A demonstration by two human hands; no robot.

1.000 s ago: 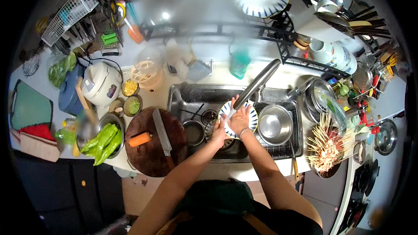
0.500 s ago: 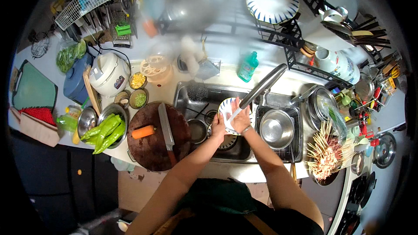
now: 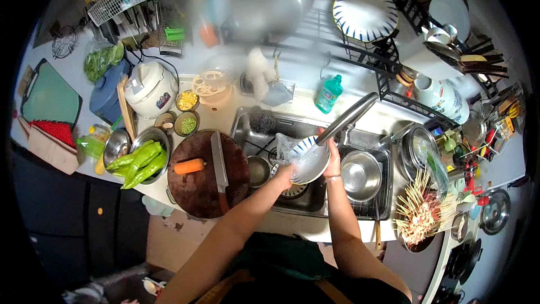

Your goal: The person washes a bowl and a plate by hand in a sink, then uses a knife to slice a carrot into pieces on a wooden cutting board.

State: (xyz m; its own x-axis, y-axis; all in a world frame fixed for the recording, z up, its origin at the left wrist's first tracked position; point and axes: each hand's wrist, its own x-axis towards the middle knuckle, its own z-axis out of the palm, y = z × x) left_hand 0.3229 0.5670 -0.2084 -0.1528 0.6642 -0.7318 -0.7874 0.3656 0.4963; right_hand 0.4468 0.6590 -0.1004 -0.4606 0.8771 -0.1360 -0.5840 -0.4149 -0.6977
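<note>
Under the running faucet (image 3: 351, 117), I hold a white plate with blue stripes (image 3: 313, 164) tilted over the sink (image 3: 315, 194). My left hand (image 3: 286, 175) grips its lower left edge, and my right hand (image 3: 333, 159) is closed on its right side. Water splashes off the left side of the plate. Below it in the basin lie another striped plate (image 3: 295, 191) and a small dark pan (image 3: 259, 171), both partly hidden by my hands and the upper plate.
To the left, a round cutting board (image 3: 188, 197) bears a carrot (image 3: 189, 166) and a cleaver (image 3: 218, 157), beside a bowl of green peppers (image 3: 140, 163). A steel pot (image 3: 360, 174) sits at the sink's right, with skewers (image 3: 419, 214) beyond. A green soap bottle (image 3: 329, 94) stands behind.
The plate has been tipped, and water now sprays off its left side. My right hand has moved from the plate's face to its right edge. The whole view has shifted slightly.
</note>
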